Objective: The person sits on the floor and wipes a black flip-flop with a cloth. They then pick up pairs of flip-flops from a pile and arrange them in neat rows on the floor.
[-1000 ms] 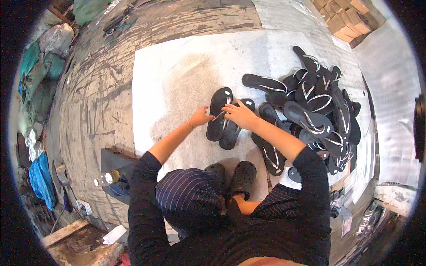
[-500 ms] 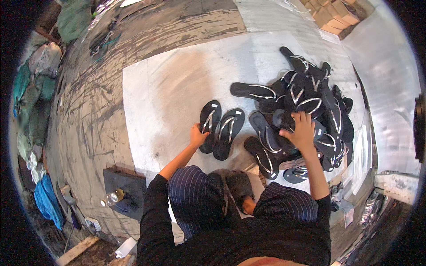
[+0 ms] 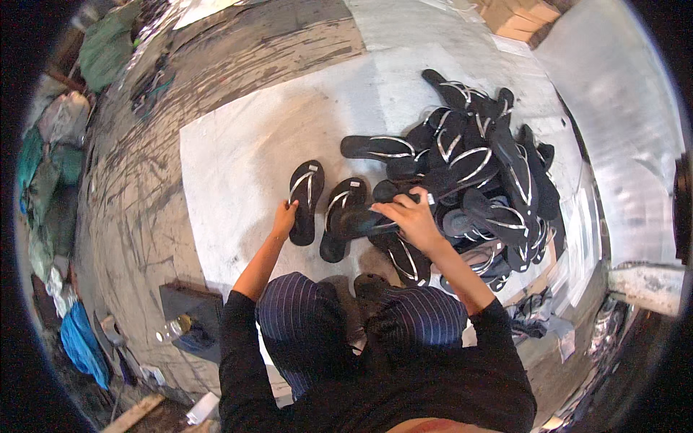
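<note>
Lying tilted across the near part of the middle flip-flop, a blurred black flip-flop is clamped in the right hand, with the thumb stretched along its upper side and the fingers curled over. To the left, the left hand has its thumb and fingers closed on the outer edge of the leftmost flip-flop, which lies flat with its toe end pointing away. The two hands are well apart. Each of these two flat flip-flops has a shiny silvery strap and a small white sticker. Just right of the right hand is a heaped pile of similar flip-flops, overlapping at many angles. All rest on a large white sheet over the scuffed floor. Near the knees, in pinstriped trousers, sits a dark block beside a clear bottle. Cardboard boxes stand at the far right.
</note>
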Demonstrator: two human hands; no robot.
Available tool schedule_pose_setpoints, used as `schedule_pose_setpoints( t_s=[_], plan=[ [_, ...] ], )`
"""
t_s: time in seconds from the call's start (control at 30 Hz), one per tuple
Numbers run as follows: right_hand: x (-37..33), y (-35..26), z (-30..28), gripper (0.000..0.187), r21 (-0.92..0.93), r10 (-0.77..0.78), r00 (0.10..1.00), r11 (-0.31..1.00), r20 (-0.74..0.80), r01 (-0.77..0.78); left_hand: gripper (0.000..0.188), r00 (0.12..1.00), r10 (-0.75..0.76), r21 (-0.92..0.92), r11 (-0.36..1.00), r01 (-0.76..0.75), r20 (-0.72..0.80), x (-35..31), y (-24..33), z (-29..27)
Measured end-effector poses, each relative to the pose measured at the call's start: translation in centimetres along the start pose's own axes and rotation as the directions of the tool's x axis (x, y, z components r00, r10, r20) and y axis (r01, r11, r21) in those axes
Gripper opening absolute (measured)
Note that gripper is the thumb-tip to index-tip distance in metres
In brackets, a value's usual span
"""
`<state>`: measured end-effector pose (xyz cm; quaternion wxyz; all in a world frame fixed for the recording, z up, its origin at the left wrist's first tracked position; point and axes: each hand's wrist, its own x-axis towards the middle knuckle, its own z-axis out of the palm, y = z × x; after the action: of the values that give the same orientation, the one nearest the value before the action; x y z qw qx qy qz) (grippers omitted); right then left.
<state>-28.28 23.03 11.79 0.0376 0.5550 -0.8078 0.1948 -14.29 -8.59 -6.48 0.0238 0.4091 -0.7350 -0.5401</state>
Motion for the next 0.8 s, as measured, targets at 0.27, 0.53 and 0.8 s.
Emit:
schedule_pose_setpoints(
  t_s=[0.27, 0.53, 0.8],
  plan=[
    [-4.2, -0.4, 12.0, 0.054, 0.086, 0.155, 0.983, 0.985, -0.095, -0.147, 0.042, 0.970, -0.217, -0.065, 0.975, 0.211, -0.105, -1.8, -0.8, -0.6],
    [-6.4, -1.1, 14.7, 0.077, 0.384, 0.730, 0.655, 0.671, -0.196, -0.634, 0.056, 0.976, -0.216, -0.132, 0.968, 0.215, 0.005, -1.0, -5.1, -0.2],
    [-6.3, -0.2, 14.7, 0.081, 0.203, 0.832, 0.552, 0.531, 0.059, -0.822, 0.060, 0.867, 0.391, 0.394, 0.882, -0.257, -0.309, -5.0, 2.1, 2.2]
  ],
)
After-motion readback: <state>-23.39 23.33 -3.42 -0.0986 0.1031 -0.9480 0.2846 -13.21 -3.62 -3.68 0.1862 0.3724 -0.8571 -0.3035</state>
